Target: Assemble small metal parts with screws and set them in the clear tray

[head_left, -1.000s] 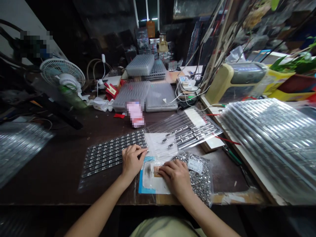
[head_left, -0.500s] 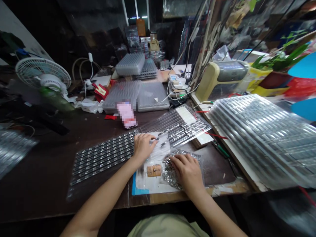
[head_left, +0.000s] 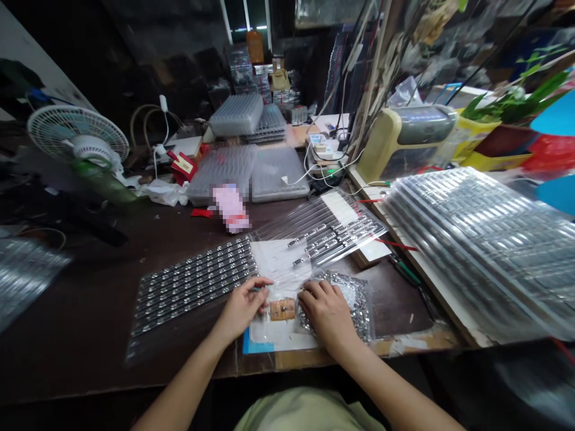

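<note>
My left hand (head_left: 245,304) is beside the left end of a small brown block (head_left: 283,309) with a dark pin-like spot on top. Its thumb and bent fingers are drawn together; anything between them is too small to make out. My right hand (head_left: 327,310) lies over a clear bag of small shiny metal parts (head_left: 359,299), fingers curled down at its left edge, tips partly hidden. Past the hands is a cloudy plastic sheet (head_left: 281,263). One small metal clip (head_left: 298,261) lies at its right edge, by a clear ribbed tray (head_left: 314,209) partly filled with similar clips.
Left of my hands lies a dark tray filled with rows of metal pieces (head_left: 193,284). A pixelated phone (head_left: 231,206) stands behind. Large stacked clear trays (head_left: 485,239) fill the right side, near green-handled pliers (head_left: 404,269). A fan (head_left: 81,134) is at the left.
My left hand has drawn back towards me and left, from the plastic sheet to beside the brown block. A clip near its fingertips no longer shows there. My right hand has shifted slightly left.
</note>
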`<state>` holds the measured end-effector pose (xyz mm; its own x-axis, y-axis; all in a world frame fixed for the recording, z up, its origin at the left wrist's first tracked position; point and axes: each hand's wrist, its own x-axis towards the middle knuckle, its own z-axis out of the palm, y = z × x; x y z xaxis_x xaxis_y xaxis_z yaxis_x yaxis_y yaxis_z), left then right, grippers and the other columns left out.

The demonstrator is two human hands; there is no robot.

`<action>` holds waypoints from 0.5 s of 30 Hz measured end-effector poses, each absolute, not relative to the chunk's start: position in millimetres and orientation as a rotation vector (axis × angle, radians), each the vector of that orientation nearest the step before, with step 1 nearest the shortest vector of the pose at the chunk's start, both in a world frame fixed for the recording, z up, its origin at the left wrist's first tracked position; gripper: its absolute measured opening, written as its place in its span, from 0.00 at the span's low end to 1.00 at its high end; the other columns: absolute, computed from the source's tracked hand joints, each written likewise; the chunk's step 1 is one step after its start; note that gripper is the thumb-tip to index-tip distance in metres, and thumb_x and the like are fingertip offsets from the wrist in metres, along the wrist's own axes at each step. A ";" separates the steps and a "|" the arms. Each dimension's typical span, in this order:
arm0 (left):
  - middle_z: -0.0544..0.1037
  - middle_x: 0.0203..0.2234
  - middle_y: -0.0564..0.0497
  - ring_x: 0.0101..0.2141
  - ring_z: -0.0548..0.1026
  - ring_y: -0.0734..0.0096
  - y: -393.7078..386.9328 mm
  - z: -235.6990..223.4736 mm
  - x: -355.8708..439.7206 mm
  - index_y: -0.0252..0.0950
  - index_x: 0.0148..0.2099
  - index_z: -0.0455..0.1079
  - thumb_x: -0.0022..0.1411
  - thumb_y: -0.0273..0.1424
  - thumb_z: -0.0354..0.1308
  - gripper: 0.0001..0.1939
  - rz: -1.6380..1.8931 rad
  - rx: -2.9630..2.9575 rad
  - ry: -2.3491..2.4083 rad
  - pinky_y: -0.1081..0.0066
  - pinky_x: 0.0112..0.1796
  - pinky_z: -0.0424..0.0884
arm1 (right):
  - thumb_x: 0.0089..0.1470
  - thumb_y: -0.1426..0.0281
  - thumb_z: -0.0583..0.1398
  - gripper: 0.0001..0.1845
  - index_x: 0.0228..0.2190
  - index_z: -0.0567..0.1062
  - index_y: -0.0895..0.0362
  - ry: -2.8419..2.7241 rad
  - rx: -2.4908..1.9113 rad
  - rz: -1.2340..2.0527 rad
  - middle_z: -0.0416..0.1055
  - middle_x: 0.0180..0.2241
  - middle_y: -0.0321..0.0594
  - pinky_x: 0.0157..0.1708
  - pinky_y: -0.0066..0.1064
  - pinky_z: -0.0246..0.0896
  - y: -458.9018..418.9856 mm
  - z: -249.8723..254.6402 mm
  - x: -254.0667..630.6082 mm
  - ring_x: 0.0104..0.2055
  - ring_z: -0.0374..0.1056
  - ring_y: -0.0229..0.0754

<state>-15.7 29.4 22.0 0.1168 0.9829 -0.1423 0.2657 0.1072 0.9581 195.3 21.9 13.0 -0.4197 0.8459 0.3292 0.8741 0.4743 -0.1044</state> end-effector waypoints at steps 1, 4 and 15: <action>0.75 0.25 0.52 0.22 0.72 0.75 23.4 19.0 -13.9 0.35 0.44 0.71 0.58 0.39 0.56 0.15 0.886 1.377 1.385 0.76 0.23 0.68 | 0.55 0.70 0.60 0.04 0.28 0.72 0.53 -2.390 -1.452 -0.128 0.69 0.31 0.37 0.34 0.34 0.45 21.6 11.9 195.3 0.35 0.58 0.42; 0.77 0.29 0.50 0.27 0.74 0.72 11.4 13.3 -6.1 0.36 0.40 0.73 0.56 0.33 0.59 0.10 0.926 1.550 1.509 0.74 0.28 0.71 | 0.55 0.71 0.60 0.05 0.27 0.71 0.54 -2.380 -1.453 -0.160 0.68 0.30 0.38 0.33 0.34 0.45 19.9 9.0 194.4 0.34 0.57 0.42; 0.76 0.31 0.50 0.34 0.74 0.69 -0.8 3.5 5.5 0.40 0.38 0.76 0.58 0.28 0.60 0.06 0.995 1.927 1.514 0.70 0.37 0.71 | 0.60 0.74 0.52 0.08 0.33 0.71 0.56 -2.199 -1.364 0.138 0.69 0.30 0.38 0.35 0.30 0.54 17.2 11.0 202.8 0.34 0.61 0.40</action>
<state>5.5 -0.8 3.5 0.1188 0.9629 0.2422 0.6045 -0.2636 0.7518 202.8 17.2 11.0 -0.3393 0.8553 0.3915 0.7998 0.4814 -0.3586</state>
